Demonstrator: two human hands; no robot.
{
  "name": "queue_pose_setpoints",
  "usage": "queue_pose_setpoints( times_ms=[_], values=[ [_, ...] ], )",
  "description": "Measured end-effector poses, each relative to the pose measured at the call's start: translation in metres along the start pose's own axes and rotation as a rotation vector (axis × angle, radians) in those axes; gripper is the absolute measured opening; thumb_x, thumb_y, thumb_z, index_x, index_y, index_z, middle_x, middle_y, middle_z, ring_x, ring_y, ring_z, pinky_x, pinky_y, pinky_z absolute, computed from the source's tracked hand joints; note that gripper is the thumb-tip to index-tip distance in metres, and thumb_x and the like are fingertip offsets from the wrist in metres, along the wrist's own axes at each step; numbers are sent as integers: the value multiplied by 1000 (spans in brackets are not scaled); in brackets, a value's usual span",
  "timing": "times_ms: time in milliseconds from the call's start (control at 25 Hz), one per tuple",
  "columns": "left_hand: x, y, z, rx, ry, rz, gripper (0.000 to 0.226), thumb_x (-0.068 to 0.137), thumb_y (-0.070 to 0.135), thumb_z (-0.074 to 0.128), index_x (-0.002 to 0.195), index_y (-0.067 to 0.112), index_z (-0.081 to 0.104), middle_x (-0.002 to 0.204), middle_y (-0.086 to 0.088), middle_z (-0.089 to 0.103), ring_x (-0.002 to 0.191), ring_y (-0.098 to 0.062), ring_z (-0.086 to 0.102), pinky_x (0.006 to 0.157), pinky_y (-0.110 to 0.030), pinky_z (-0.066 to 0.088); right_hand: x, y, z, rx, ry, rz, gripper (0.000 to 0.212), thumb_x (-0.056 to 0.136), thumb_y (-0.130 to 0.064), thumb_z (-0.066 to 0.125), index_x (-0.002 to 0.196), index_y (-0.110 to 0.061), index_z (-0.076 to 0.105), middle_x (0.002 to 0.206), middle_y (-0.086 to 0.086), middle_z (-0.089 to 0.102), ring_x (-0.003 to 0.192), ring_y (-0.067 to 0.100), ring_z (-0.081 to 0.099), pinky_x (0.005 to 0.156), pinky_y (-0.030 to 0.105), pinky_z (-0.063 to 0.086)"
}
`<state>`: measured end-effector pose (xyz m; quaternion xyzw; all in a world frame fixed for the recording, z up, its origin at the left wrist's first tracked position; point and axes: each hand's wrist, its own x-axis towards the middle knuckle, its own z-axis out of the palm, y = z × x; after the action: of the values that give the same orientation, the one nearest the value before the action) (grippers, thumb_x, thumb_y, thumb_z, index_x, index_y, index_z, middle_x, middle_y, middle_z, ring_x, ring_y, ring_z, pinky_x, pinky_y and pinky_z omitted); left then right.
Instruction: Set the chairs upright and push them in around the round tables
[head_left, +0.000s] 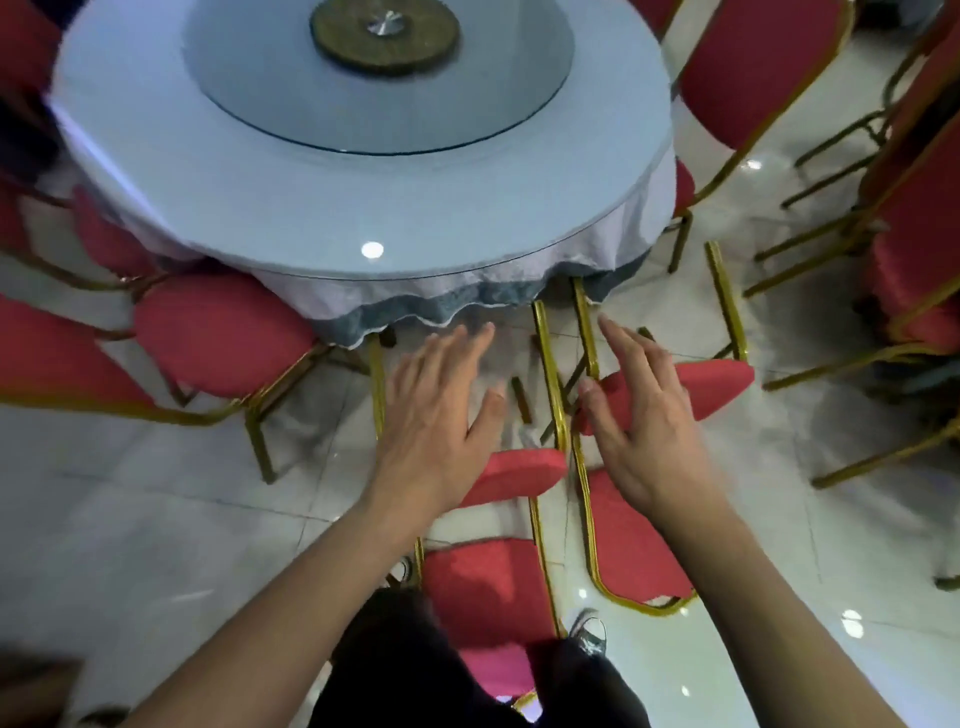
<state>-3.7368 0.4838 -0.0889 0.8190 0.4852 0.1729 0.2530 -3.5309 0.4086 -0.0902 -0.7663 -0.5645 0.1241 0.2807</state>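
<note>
Two red-cushioned chairs with gold frames lie tipped on their backs on the floor in front of the round table (322, 197). The left tipped chair (519, 475) has its seat edge up and its backrest by my legs. The right tipped chair (717, 382) lies beside it, legs pointing toward the table. My left hand (441, 410) hovers with straight fingers above the left chair's seat, holding nothing. My right hand (639, 415) is spread over the right chair's seat; I cannot tell if it touches.
An upright red chair (218, 332) stands tucked at the table's left, another (753, 67) at its right. Several more chairs (914, 260) crowd the right side. A glass turntable (379, 67) sits on the table. The tiled floor is glossy white.
</note>
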Motion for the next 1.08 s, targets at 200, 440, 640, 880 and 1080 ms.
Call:
queue_pose_setpoints(
  times_ms=[200, 440, 640, 880, 1080],
  values=[
    [-78, 48, 34, 91, 111, -230, 62, 99, 54, 27, 156, 32, 31, 161, 3, 33, 151, -18, 23, 121, -47, 19, -15, 46, -11, 140, -114, -197, 59, 104, -34, 55, 159, -26, 34, 151, 8, 41, 139, 24, 41, 113, 48, 37],
    [-158, 78, 71, 131, 186, -397, 59, 101, 51, 31, 157, 32, 31, 162, 4, 32, 152, -18, 21, 123, -49, 16, -56, 77, -6, 158, -192, -271, 60, 103, -35, 52, 160, -27, 32, 154, 10, 39, 144, 26, 36, 114, 48, 34],
    [-219, 72, 123, 122, 273, -500, 58, 103, 53, 31, 156, 31, 34, 161, 1, 34, 151, -23, 25, 122, -49, 18, -91, 107, 12, 59, -340, -330, 61, 105, -41, 48, 161, -30, 27, 157, 9, 36, 145, 26, 34, 116, 44, 30],
    [-265, 46, 213, 83, 319, -632, 58, 100, 44, 38, 154, 24, 39, 158, -7, 39, 148, -32, 30, 121, -47, 19, -138, 166, 59, -16, -429, -331, 63, 104, -35, 52, 161, -25, 28, 157, 11, 37, 146, 29, 34, 117, 51, 33],
    [-292, 4, 316, 72, 370, -722, 61, 97, 41, 46, 154, 21, 40, 158, -10, 39, 147, -34, 33, 119, -51, 24, -175, 245, 136, -56, -580, -340, 66, 102, -35, 52, 162, -33, 23, 160, 9, 33, 144, 26, 33, 114, 46, 30]
  ],
)
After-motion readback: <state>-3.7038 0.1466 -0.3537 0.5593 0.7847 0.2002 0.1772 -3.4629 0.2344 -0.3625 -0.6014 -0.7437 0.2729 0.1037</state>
